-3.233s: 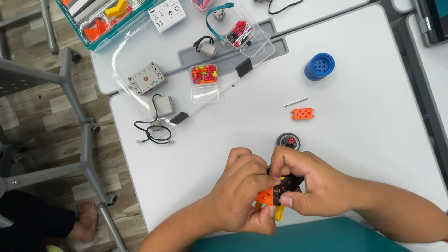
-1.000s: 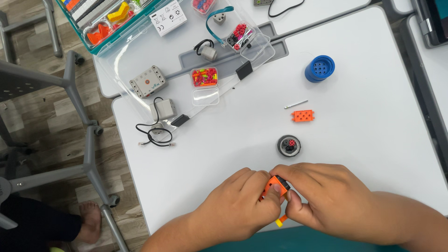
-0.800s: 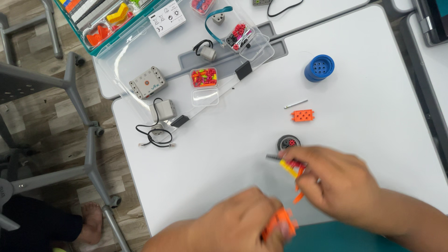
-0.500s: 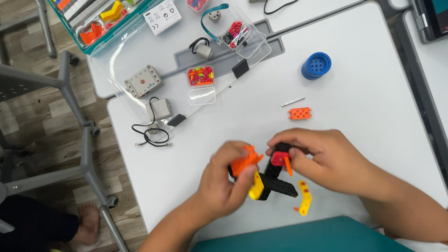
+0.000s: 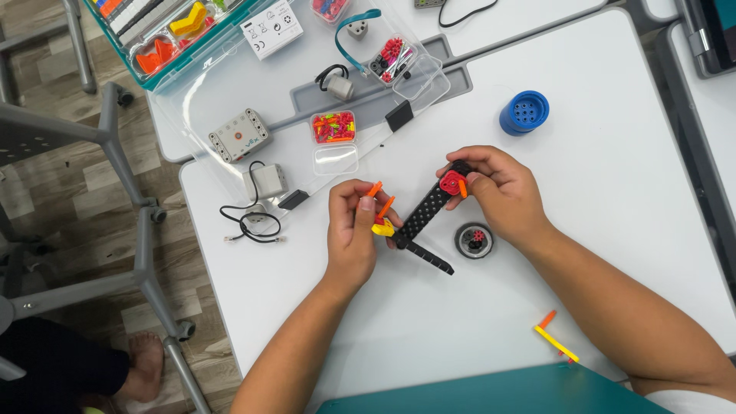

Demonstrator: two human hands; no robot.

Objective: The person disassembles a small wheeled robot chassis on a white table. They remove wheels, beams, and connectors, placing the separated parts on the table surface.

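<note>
A black perforated beam assembly (image 5: 424, 218) with a red piece at its upper end and yellow and orange pieces at its lower end is held over the white table (image 5: 491, 322). My left hand (image 5: 354, 234) grips the lower end by the orange and yellow parts. My right hand (image 5: 498, 192) pinches the upper end around the red piece. A small black wheel with a red hub (image 5: 474, 240) lies on the table just below my right hand.
A blue perforated cylinder (image 5: 525, 113) stands at the upper right. A yellow and orange stick (image 5: 555, 340) lies near the front edge. Clear boxes of small parts (image 5: 334, 127), a grey control brick (image 5: 240, 135), a grey motor with cable (image 5: 264, 184) and a parts tray (image 5: 165, 34) sit at the back left.
The assembly has been unfolded into a long black beam and lifted up the table. Both hands moved away from the front edge. The yellow and orange stick now lies by that edge.
</note>
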